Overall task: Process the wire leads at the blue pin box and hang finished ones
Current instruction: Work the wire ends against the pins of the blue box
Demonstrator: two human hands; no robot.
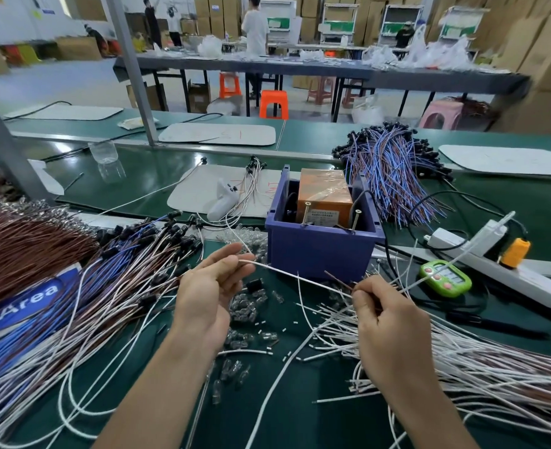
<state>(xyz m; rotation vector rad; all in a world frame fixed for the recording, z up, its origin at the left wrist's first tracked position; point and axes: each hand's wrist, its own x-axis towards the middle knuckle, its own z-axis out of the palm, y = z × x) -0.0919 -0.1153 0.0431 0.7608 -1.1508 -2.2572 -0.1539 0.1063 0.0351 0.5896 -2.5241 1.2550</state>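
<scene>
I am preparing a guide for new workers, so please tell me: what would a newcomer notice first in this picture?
The blue pin box stands out at the centre of the green table, an orange block inside it. In front of it, the left hand and right hand pinch one white wire between them. Heaps of wires flank them: a brown and blue heap at left, a white heap at right.
</scene>
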